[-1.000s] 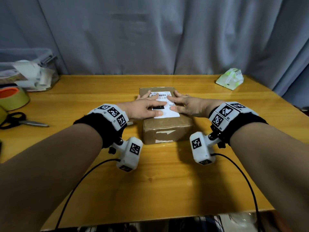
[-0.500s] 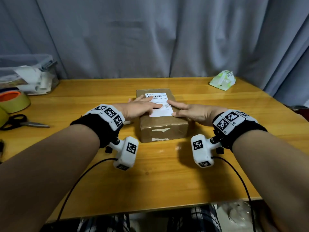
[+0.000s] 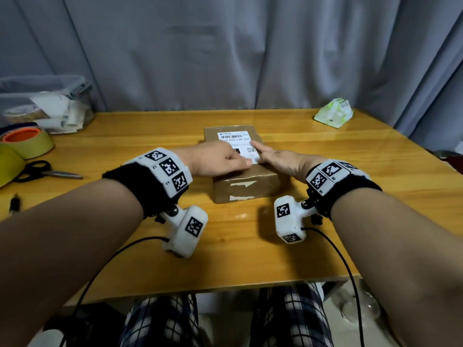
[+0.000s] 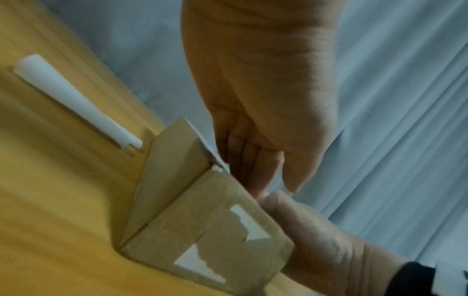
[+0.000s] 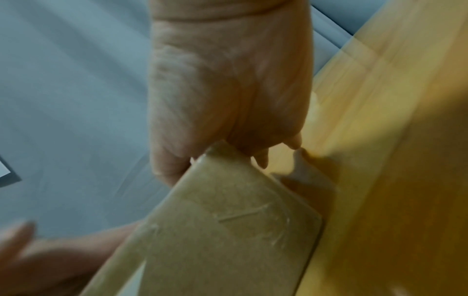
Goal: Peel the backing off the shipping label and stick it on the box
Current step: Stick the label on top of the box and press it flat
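On the wooden table (image 3: 155,246), near its middle, the brown box (image 3: 246,182) is placed, and the white shipping label (image 3: 236,141) is stuck flat on its top face. The label's near part is pressed by the left hand (image 3: 215,159) with flat, straight fingers. The right hand (image 3: 280,160) is laid with extended fingers at the label's right edge, nothing being gripped.

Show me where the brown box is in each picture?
Head: the brown box sits mid-table, both hands on top.
Left wrist: lower middle, torn white patches on its near side.
Right wrist: bottom middle, under the right hand.
Shared landmark: the yellow wooden table.
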A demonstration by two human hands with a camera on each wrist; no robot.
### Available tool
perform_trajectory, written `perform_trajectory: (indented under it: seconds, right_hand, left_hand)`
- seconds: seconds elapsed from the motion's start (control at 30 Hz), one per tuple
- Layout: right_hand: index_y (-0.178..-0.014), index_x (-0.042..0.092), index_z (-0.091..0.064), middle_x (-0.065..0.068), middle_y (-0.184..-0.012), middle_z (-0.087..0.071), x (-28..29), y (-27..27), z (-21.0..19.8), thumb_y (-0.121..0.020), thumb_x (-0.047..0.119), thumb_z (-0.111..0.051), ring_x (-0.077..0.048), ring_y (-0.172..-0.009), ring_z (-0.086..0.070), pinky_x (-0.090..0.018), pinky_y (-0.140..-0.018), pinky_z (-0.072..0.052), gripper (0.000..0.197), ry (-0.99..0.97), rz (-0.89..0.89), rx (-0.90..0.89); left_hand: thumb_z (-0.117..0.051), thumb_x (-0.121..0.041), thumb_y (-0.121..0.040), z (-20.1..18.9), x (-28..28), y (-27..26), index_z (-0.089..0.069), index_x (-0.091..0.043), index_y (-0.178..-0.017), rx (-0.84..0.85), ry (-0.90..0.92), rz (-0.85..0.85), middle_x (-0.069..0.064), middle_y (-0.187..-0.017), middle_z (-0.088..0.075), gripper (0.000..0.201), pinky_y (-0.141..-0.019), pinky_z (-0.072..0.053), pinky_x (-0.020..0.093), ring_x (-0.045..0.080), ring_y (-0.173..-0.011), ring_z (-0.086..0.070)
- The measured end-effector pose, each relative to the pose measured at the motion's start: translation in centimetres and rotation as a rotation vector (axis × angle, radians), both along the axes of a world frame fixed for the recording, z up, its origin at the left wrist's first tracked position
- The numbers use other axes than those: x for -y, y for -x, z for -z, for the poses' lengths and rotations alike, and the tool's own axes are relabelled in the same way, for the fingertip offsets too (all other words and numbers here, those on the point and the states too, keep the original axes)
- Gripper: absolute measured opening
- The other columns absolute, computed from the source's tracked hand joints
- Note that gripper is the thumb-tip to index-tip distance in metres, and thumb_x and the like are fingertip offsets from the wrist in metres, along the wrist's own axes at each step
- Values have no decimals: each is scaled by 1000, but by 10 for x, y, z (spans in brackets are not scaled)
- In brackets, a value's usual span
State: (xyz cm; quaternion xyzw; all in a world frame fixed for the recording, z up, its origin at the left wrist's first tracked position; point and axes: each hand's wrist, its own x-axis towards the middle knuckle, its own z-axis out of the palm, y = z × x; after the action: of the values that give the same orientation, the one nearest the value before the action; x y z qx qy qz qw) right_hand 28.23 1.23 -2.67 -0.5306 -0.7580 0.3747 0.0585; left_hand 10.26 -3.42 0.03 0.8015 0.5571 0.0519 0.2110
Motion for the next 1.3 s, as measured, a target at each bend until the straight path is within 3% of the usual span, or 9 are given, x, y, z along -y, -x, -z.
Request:
perform_trajectory:
  seconds: [0.1,0.17,0.33,0.53,0.83,0.93,1.03,1.17,1.3]
  right_hand:
    - [-146,40,-12,-6,-158,-20,-1,2,3,-96,38,-25,-25,-146,-16,-36,-118,-7,52,-42,-10,69]
    - [-142,47,-19,0,-160,-9,-4,3,5,-88,51,-26,-24,-148,-3,-48,-120,1,54,-173,-33,203]
    - [-128,34,-53,8,-159,-14,9,0,2,-93,27,-46,-20,-148,-1,-50,-118,6,36,-474,-106,206]
    - [-117,31,-64,5,-155,-26,20,2,0,-87,21,-57,-22,-146,-10,-50,-119,-1,32,-455,-207,38]
    - [-123,48,-53,9,-144,-35,28,18,11,-90,42,-47,-18,-137,-22,-44,-116,-8,34,-473,-113,167]
    - [-124,37,-57,5,-150,-32,25,19,1,-88,41,-54,-17,-142,-20,-45,-119,-6,36,-485,-204,69]
    - [-147,21,-22,-3,-159,-16,13,11,-7,-79,55,-60,-24,-147,-10,-40,-121,-7,85,-348,-204,80]
    - [-148,11,10,-7,-159,11,4,6,3,-65,66,-64,-19,-147,10,-39,-120,6,124,-363,-387,512]
    - [-146,12,-22,-8,-157,-22,8,3,6,-73,58,-64,-21,-146,-19,-35,-121,-7,97,-596,-416,453]
  left_hand:
    - [-53,-39,-90,-5,6,1,-72,-19,-95,247,-46,-9,-1,-94,-73,29,-87,-48,27,6,-84,-62]
    - [-60,-47,-82,-1,6,6,-65,-18,-111,88,-138,20,0,-113,-67,41,-97,-46,32,13,-107,-59]
    - [-60,-63,-72,21,8,14,-30,-14,-144,-246,-108,-29,3,-154,-30,92,-114,-29,33,20,-140,-31]
    - [-63,-60,-72,23,9,12,-32,-17,-143,-184,-152,-44,1,-153,-33,89,-113,-30,30,19,-139,-34]
    - [-68,-57,-70,25,8,13,-43,-14,-135,-122,-159,-75,4,-139,-50,81,-106,-39,33,21,-127,-46]
    - [-67,-60,-67,24,5,13,-49,-13,-124,-116,-180,-55,5,-125,-56,76,-99,-43,35,24,-118,-50]
    - [-60,-65,-69,26,-3,7,-24,-11,-144,-326,-181,-28,10,-152,-28,100,-115,-24,38,29,-140,-26]
    - [-52,-71,-72,29,-7,0,3,-11,-149,-434,-99,5,9,-160,6,111,-119,2,33,22,-148,4]
    - [-49,-74,-71,29,-7,12,-42,-16,-135,-507,-295,84,8,-141,-49,86,-108,-38,37,28,-127,-47]
